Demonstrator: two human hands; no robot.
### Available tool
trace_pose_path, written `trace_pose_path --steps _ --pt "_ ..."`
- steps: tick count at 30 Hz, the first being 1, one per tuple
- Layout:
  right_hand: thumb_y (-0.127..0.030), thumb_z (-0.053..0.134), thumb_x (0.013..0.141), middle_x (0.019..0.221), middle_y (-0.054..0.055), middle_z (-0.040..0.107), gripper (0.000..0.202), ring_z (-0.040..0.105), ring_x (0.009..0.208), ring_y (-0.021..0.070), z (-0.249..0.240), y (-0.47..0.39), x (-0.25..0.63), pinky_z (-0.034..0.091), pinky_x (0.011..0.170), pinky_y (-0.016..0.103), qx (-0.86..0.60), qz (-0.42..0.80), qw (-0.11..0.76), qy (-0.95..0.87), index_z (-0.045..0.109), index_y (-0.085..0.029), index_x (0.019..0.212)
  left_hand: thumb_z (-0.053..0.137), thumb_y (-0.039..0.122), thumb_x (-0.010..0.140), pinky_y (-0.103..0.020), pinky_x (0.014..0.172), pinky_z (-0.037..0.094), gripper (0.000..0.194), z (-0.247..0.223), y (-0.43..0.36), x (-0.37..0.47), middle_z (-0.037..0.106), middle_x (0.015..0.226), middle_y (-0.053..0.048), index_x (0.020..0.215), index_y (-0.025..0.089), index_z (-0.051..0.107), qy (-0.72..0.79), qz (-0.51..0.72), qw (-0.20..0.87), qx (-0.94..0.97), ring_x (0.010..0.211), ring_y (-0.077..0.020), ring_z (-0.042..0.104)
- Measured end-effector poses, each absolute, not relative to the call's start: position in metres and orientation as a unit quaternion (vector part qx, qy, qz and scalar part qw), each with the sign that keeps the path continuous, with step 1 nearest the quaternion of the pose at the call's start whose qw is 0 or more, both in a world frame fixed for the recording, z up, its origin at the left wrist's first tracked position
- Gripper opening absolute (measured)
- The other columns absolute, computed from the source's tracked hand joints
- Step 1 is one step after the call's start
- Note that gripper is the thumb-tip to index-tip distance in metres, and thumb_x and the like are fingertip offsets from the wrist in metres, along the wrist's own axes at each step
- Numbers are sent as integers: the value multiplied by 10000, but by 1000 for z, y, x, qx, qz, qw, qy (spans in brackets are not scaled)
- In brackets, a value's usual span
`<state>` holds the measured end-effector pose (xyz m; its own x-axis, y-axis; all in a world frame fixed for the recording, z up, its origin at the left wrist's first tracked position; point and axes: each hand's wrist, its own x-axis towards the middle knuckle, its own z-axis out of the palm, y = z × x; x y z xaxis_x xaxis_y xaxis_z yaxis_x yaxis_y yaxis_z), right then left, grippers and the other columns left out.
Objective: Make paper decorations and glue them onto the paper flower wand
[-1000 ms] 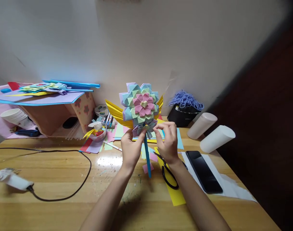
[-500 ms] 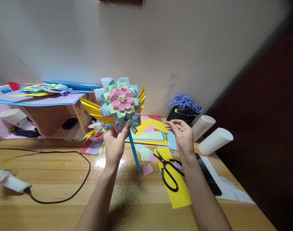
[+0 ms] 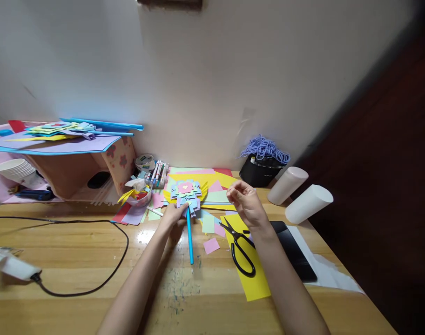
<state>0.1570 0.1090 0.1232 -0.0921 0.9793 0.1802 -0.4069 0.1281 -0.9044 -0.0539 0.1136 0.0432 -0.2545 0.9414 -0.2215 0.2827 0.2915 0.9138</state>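
A layered paper flower with yellow pleated wings, a bow and a blue stick is tilted low over the back of the table. My left hand grips it at the bow, thumb on top. My right hand is raised to the right of the flower, fingers curled with thumb and fingertips together; whatever is between them, if anything, is too small to make out. Below it, black-handled scissors lie on a yellow sheet.
The wooden table bears paper scraps, a pink square, a black tablet and two white rolls. A glue gun with its cable lies left. Behind stand a pink box and a black yarn holder.
The flower has moved down and away from the camera with my left hand, and now leans back. My right hand has shifted slightly left, its fingers more curled.
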Motion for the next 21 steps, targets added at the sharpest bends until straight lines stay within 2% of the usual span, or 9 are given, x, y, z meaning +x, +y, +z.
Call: trace_pose_path --steps 2,4,6,9,13,21 --pt "-456 813 517 538 -49 494 398 412 478 71 125 104 154 320 450 205 -283 619 561 -471 525 -188 575 701 457 587 -285 563 386 385 49 112 -59 502 391 -32 407 183 499 718 363 389 449 512 -215 541" --pt "-506 795 517 522 -57 440 444 344 472 72 128 99 150 256 432 203 -267 646 531 -479 483 -194 566 685 467 616 -309 609 395 396 66 104 -61 520 409 -54 411 190 489 741 349 354 452 586 -257 572" --pt "-550 786 494 500 -66 394 497 287 465 75 130 95 146 204 426 207 -260 666 507 -481 438 -202 561 669 454 660 -306 672 409 307 94 90 -55 632 588 -83 541 184 583 737 360 321 474 724 -267 603" --pt "-591 760 505 492 -70 364 532 246 467 79 131 89 141 191 439 217 -246 680 485 -491 394 -207 554 565 377 807 -288 762 438 212 138 63 -34 687 927 -79 863 207 679 556 463 295 624 868 -214 613" --pt "-604 746 518 481 -80 344 545 236 461 74 129 84 139 215 472 220 -234 696 472 -488 376 -205 554 565 261 839 -269 714 469 124 169 34 -6 679 828 -37 840 222 683 430 514 246 701 774 -160 608" --pt "-528 775 544 497 -77 378 486 264 461 69 133 79 137 209 467 214 -230 720 456 -470 420 -196 557 605 144 804 -255 659 500 187 168 26 -3 672 834 -29 936 242 693 396 545 192 714 747 -135 611"
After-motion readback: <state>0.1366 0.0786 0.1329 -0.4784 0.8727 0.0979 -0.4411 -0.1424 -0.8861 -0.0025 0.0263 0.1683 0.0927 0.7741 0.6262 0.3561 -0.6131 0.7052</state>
